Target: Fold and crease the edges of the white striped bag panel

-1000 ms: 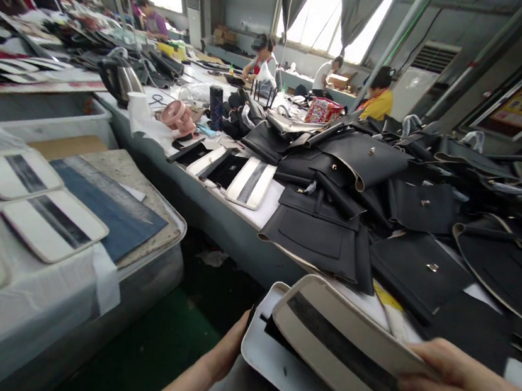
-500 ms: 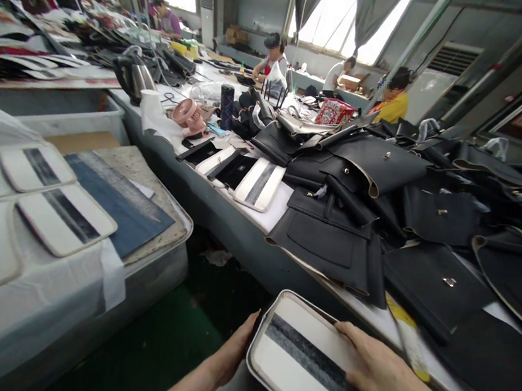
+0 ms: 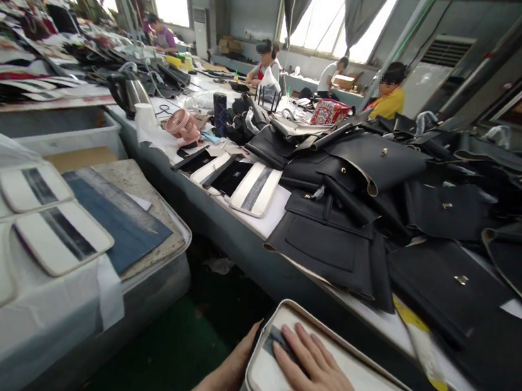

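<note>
A white rounded panel with a dark stripe (image 3: 376, 378) lies tilted at the bottom, its rim raised. My right hand (image 3: 319, 380) rests flat on its face near the far left end, fingers spread. At the panel's left edge, my left hand (image 3: 238, 361) grips the side; its fingertips are hidden behind the edge. Similar striped panels (image 3: 63, 238) lie on the left bench. Another striped panel (image 3: 255, 188) is on the table ahead, beside black pieces (image 3: 231, 176).
Black bag pieces (image 3: 326, 241) are heaped on the right table. A yellow and white tube-like item (image 3: 421, 345) lies at its edge. A pink fan (image 3: 182, 125) and a kettle (image 3: 128, 90) stand farther back. Several people sit beyond. A dark gap separates both benches.
My right hand has moved from the panel's right edge to its far left end and now lies flat there. The view has shifted slightly.
</note>
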### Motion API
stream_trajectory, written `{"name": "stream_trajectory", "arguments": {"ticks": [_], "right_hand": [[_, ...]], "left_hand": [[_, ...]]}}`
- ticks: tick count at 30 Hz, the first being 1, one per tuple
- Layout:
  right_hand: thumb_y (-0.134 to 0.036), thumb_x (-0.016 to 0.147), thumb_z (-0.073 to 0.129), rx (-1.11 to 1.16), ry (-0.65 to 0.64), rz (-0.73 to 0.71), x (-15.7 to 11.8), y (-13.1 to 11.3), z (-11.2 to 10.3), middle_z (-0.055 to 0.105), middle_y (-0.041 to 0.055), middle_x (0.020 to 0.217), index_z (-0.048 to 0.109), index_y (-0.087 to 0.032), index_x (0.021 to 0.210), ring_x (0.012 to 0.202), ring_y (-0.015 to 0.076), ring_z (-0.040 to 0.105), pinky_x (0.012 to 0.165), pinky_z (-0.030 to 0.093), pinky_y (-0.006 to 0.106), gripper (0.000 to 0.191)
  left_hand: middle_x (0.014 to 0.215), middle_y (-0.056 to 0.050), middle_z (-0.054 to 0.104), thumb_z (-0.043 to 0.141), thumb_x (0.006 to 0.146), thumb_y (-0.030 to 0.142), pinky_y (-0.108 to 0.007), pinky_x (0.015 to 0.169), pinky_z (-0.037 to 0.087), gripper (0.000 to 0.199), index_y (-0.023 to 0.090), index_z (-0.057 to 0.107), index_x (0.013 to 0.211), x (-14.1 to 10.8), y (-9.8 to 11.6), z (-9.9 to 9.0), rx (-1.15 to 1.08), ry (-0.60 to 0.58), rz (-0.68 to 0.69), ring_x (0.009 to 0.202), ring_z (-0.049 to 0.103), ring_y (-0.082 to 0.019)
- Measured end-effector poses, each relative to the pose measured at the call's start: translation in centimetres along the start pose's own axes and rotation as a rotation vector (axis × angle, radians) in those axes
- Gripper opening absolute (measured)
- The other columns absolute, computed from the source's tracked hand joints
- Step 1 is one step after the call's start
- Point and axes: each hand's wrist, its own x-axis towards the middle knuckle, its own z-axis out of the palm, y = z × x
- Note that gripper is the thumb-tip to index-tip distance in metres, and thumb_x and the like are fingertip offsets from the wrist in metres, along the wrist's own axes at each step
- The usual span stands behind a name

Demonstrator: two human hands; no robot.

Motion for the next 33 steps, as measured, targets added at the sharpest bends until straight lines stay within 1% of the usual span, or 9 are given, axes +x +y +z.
{"name": "stream_trajectory", "arguments": {"ticks": [2,4,10,14,16,19,24,27,33], "right_hand": [[-0.046,0.097,0.043,0.012,-0.001,-0.04,0.6,-0.5,0.2,0.017,-0.0006,0.157,0.013,-0.037,0.152,0.142,0.028,0.026,0.113,0.036,0.046,0.063],[-0.044,0.098,0.043,0.02,0.012,-0.008,0.8,-0.9,0.5,0.016,-0.001,0.157,0.015,-0.037,0.152,0.143,0.0269,0.025,0.116,0.032,0.046,0.061],[-0.043,0.1,0.037,0.031,0.026,0.12,0.7,-2.0,0.6,0.019,-0.0038,0.157,0.009,-0.036,0.153,0.143,0.0234,0.026,0.113,0.039,0.046,0.061],[-0.047,0.098,0.039,-0.014,0.092,0.181,1.3,-2.6,1.3,0.017,0.0017,0.158,0.013,-0.035,0.153,0.142,0.0252,0.029,0.11,0.041,0.049,0.062],[-0.047,0.098,0.041,-0.045,0.126,0.177,1.5,-2.7,1.8,0.017,0.0037,0.158,0.015,-0.034,0.153,0.141,0.0252,0.03,0.109,0.042,0.049,0.063],[-0.046,0.098,0.041,-0.083,0.179,0.176,1.4,-2.7,2.3,0.02,0.0052,0.157,0.017,-0.031,0.153,0.141,0.0232,0.032,0.109,0.043,0.046,0.062],[-0.046,0.097,0.043,-0.098,0.249,0.174,1.3,-2.5,2.6,0.024,0.0063,0.156,0.023,-0.029,0.152,0.141,0.0228,0.033,0.108,0.041,0.044,0.061],[-0.045,0.096,0.046,-0.07,0.278,0.181,1.4,-2.6,2.7,0.026,0.0063,0.156,0.025,-0.028,0.152,0.14,0.0236,0.035,0.11,0.037,0.044,0.061],[-0.042,0.095,0.048,-0.11,0.315,0.185,1.5,-2.8,2.7,0.031,0.0071,0.154,0.028,-0.027,0.151,0.14,0.0224,0.035,0.108,0.037,0.044,0.062]], "left_hand": [[0.118,-0.01,0.07,0.052,0.085,0.064,-0.043,0.11,0.034,0.057,0.018,0.071,0.113,0.3,-0.4,-0.7,-0.014,-0.063,0.025,0.124,0.054,-0.034],[0.121,-0.009,0.068,0.051,0.088,0.06,-0.043,0.11,0.033,0.053,0.019,0.07,0.115,0.4,-0.7,-1.3,-0.015,-0.091,0.046,0.125,0.053,-0.033],[0.123,-0.01,0.066,0.05,0.086,0.065,-0.041,0.105,0.038,0.062,0.018,0.065,0.124,0.1,-0.4,-1.1,0.043,-0.071,0.004,0.122,0.055,-0.034],[0.12,-0.011,0.065,0.058,0.082,0.064,-0.042,0.099,0.043,0.066,0.021,0.056,0.131,-0.1,1.3,-1.0,0.15,0.041,0.131,0.112,0.059,-0.032],[0.107,-0.01,0.067,0.061,0.081,0.064,-0.038,0.09,0.046,0.059,0.019,0.06,0.119,-0.4,2.6,-1.2,0.302,0.116,0.23,0.1,0.062,-0.028],[0.093,-0.007,0.066,0.069,0.077,0.058,-0.03,0.076,0.047,0.048,0.017,0.062,0.1,-1.5,5.3,-0.6,0.638,0.127,0.362,0.087,0.061,-0.023],[0.089,-0.006,0.068,0.072,0.08,0.042,-0.026,0.067,0.05,0.025,0.019,0.066,0.089,-4.1,8.6,2.0,1.149,0.152,0.392,0.08,0.064,-0.021],[0.087,-0.007,0.068,0.066,0.085,0.035,-0.026,0.065,0.052,0.016,0.02,0.069,0.089,-5.0,8.2,2.6,1.303,0.195,0.489,0.077,0.065,-0.021],[0.079,-0.005,0.066,0.052,0.091,0.02,-0.024,0.063,0.051,0.016,0.017,0.068,0.091,-4.9,6.1,2.4,1.578,0.265,0.833,0.069,0.065,-0.016]]}}
